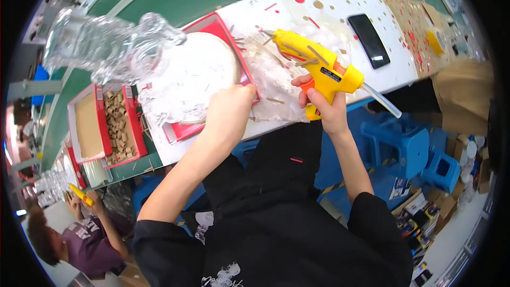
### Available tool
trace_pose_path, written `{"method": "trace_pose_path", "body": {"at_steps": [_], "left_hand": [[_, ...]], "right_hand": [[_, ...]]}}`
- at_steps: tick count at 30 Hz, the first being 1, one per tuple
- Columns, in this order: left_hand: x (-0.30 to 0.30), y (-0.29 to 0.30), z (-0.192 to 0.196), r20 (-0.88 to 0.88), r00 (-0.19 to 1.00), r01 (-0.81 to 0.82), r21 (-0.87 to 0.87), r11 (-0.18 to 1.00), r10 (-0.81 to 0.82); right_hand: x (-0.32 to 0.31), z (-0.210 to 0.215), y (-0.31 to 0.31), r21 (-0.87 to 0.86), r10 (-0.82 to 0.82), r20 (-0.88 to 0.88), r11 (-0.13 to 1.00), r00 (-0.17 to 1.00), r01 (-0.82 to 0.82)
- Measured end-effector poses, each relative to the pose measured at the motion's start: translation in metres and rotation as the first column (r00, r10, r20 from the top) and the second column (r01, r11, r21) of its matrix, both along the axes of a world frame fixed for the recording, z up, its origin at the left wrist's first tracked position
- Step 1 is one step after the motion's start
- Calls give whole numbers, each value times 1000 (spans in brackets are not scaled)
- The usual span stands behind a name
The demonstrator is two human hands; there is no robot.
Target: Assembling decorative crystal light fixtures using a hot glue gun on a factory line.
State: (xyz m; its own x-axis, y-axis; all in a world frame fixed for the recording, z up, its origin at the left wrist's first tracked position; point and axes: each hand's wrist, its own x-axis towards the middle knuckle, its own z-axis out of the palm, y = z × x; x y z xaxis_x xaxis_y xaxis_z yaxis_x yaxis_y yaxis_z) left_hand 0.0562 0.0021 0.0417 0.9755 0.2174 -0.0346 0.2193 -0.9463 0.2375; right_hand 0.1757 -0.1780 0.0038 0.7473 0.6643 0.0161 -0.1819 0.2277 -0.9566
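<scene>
My right hand (328, 109) is wrapped round the grip of a yellow hot glue gun (313, 68), its fingers by the orange trigger. The nozzle points up and left over the table, and a translucent glue stick (383, 100) juts from the back end. Several thin brown strips lie against the gun's body. At the near right side of a shallow red box (234, 37), my left hand (231, 110) is closed in a fist; what its fingers hold, if anything, is hidden. A white round disc (204, 72) rests in that box, partly covered by clear crinkled plastic (114, 48).
A black phone (369, 41) lies on the white tabletop, among red and brown scraps. Left, a red-edged box (118, 127) holds small cardboard tubes beside another box (87, 125). Blue stools (396, 141) stand at right. A person in purple (90, 242) works at lower left.
</scene>
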Motion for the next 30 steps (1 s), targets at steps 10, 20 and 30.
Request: {"method": "trace_pose_path", "body": {"at_steps": [10, 20, 30], "left_hand": [[-16, -9, 32, -20, 999, -32, -242, 970, 28], [-15, 119, 105, 829, 494, -151, -215, 965, 262], [30, 262, 212, 764, 533, -359, -186, 915, 364]], "right_hand": [[-1, -39, 4, -145, -74, 182, 984, 980, 101], [15, -51, 0, -215, -27, 189, 974, 982, 69], [14, -48, 3, -206, -50, 230, 974, 972, 99]]}}
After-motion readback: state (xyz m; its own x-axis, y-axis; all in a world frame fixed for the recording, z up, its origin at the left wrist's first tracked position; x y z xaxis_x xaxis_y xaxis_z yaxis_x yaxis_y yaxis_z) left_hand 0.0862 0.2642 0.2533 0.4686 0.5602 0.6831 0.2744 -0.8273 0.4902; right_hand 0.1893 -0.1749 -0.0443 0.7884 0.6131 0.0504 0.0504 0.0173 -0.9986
